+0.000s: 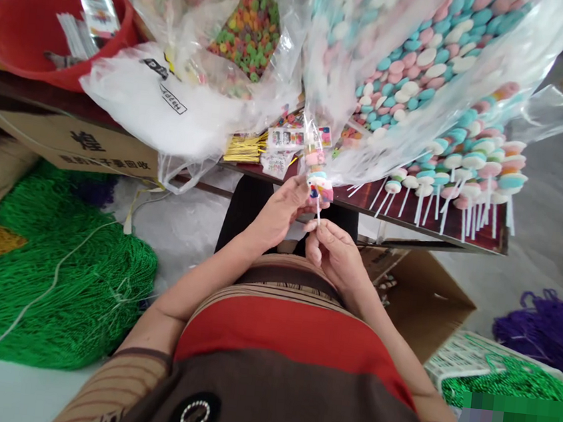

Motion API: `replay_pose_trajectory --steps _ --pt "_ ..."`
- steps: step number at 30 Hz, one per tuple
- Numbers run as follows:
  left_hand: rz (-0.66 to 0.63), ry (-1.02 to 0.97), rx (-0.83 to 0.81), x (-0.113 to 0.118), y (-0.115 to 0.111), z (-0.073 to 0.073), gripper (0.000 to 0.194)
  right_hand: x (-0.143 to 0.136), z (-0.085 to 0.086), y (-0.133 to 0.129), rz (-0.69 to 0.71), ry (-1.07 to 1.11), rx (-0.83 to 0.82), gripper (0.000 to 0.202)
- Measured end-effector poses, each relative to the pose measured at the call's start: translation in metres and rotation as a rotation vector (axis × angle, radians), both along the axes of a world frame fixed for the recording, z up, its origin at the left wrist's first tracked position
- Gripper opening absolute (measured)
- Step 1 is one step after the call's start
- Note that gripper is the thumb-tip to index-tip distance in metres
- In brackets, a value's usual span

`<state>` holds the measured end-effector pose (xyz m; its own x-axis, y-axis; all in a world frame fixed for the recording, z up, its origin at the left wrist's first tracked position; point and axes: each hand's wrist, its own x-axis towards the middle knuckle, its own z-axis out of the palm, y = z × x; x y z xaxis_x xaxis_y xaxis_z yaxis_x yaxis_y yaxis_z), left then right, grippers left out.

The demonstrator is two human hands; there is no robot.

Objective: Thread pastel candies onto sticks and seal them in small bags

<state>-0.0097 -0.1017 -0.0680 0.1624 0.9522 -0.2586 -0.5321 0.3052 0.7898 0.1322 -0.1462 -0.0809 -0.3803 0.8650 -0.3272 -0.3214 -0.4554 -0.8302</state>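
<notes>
Between my hands, over my lap at the table edge, is a candy skewer with pastel sweets stacked on a white stick and a clear wrapper rising from its top. My left hand is closed around the candy part, its fingers partly hidden. Below it, my right hand pinches the thin white stick. Just beyond are printed tags and a bunch of yellow twist ties. On the right of the table lies a pile of similar candy skewers, sticks toward me.
Big clear bags of pastel candies and ring candies stand on the table. White plastic bags and a red basin are at left. An open cardboard box is below right; green netting covers the floor left.
</notes>
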Motion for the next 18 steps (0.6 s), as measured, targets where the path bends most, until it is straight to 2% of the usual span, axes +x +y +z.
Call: replay_pose_trajectory --steps 2,8,11,18 --pt "-0.015 0.091 0.058 -0.001 -0.002 -0.005 0.048 -0.002 -0.001 0.001 -0.034 -0.038 0.03 0.039" --pt "0.006 0.417 0.214 -0.003 -0.006 -0.015 0.041 -0.005 -0.008 0.001 -0.124 -0.222 0.132 0.043" --pt "0.051 0.554 0.261 -0.004 -0.005 -0.015 0.032 -0.006 -0.011 0.0 -0.124 -0.302 0.183 0.045" --pt "0.058 0.746 0.32 -0.004 -0.003 -0.012 0.012 -0.004 -0.017 0.0 -0.119 -0.466 0.322 0.049"
